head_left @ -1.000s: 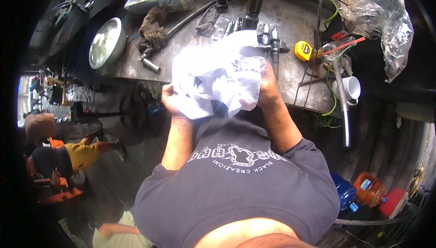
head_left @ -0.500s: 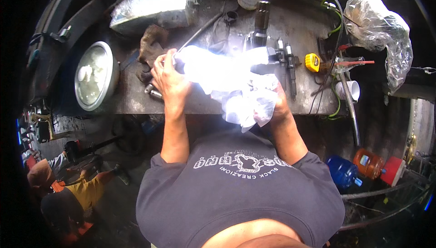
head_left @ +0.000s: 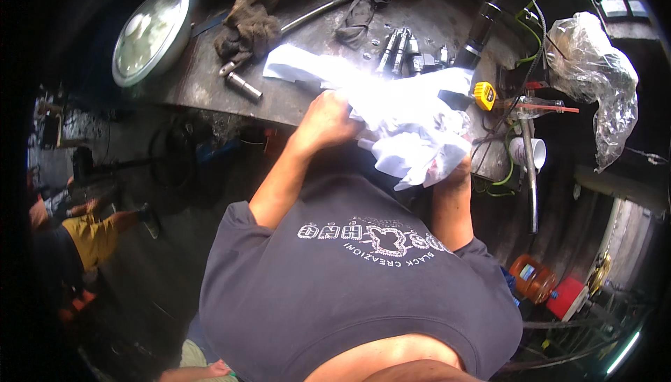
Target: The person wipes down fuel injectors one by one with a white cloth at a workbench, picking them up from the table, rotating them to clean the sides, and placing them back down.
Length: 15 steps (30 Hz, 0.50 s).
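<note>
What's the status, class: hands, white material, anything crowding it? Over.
Left hand closed on white material; right hand partly covered by it. Material crumpled, detail lost in glare. Yellow tape measure by its right edge, metal parts just beyond.

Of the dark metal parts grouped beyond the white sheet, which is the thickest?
The large black cylinder, at the group's right end beyond the white sheet, nearest the yellow tape measure; the slim parts to its left are clearly thinner.
</note>
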Motion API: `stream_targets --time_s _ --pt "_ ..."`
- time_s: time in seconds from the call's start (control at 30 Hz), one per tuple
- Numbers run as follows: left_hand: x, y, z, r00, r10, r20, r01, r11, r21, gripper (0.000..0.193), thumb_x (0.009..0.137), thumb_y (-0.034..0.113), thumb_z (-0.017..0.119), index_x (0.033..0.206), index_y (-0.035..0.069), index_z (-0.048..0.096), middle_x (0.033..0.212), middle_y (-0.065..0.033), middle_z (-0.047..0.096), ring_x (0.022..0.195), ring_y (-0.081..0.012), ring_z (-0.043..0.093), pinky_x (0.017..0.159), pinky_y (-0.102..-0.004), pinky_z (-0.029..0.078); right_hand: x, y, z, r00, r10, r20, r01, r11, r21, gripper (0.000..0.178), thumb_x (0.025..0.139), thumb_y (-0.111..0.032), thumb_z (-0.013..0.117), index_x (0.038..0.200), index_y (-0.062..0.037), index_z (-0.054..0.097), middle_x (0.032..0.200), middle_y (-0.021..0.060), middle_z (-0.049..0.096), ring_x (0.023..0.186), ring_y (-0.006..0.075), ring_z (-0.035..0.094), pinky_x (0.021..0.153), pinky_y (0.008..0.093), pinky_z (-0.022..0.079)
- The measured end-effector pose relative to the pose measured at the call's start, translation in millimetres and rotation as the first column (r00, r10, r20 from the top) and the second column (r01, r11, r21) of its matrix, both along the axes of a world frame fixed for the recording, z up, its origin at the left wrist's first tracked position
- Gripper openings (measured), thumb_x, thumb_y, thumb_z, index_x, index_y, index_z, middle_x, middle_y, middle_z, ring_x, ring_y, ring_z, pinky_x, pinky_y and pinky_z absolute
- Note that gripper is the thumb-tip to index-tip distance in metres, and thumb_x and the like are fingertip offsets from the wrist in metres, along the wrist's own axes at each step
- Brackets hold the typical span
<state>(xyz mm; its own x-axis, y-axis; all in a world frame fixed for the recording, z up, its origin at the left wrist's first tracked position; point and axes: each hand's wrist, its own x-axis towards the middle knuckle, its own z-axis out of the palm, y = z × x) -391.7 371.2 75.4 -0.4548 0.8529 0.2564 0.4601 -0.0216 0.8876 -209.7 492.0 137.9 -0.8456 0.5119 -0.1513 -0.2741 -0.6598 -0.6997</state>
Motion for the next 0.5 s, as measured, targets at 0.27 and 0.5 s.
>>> stream_targets --time_s 0.27,0.5 --pt "55.7 35.6 -19.4 0.611 0.043 0.790 -0.444 0.845 0.297 0.028 0.089 0.021 0.050 0.108 0.002 0.058 0.100 -0.0093 0.063 0.087 -0.0201 0.063 0.075 -0.0324 0.050 61.7 4.1 14.4 0.997 -0.049 -0.055 0.059 0.976 0.209 0.061 0.067 -0.008 0.063 0.124 0.0042 0.043 0.112 0.0199 0.056 0.102 0.0310 0.057 0.089 0.0441 0.045" --pt "78.9 40.2 30.7 -0.190 -0.657 0.729 -0.300 0.746 0.594 0.049 0.092 0.035 0.039 0.123 -0.002 0.042 0.124 -0.0195 0.048 0.116 -0.0363 0.046 0.095 -0.0433 0.040 81.4 -6.1 7.7 0.993 0.093 0.072 -0.102 0.986 0.129 0.057 0.065 -0.003 0.063 0.119 0.0058 0.045 0.108 0.0176 0.057 0.096 0.0265 0.059 0.081 0.0382 0.050"
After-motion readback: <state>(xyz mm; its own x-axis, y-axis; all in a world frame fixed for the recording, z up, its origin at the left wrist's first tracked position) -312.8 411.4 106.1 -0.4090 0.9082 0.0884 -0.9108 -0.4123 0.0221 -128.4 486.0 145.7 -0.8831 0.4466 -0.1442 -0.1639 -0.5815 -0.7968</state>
